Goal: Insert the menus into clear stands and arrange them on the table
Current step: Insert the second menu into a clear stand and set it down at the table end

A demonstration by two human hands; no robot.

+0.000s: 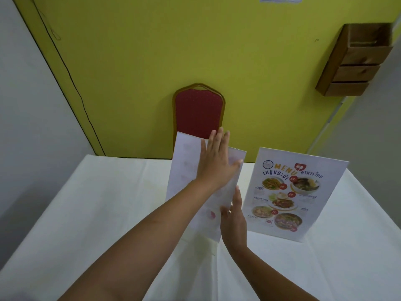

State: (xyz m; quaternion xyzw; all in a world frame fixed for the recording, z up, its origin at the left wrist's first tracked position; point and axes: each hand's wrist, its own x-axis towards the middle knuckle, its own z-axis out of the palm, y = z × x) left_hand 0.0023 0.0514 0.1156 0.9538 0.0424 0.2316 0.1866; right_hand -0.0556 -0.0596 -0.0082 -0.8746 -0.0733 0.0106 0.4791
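A menu sheet [184, 170] stands upright mid-table with its pale back towards me; I cannot tell whether a clear stand is around it. My left hand [217, 157] lies flat against the sheet's upper part, fingers spread. My right hand [234, 218] pinches the sheet's lower right edge between thumb and fingers. To the right a second menu in a clear stand [297, 192] stands upright, its printed side with food pictures facing me.
The table wears a white cloth [108, 213]. A red chair with a gold frame [198, 111] stands behind the table against a yellow-green wall. A wooden wall rack [355, 61] hangs at the upper right.
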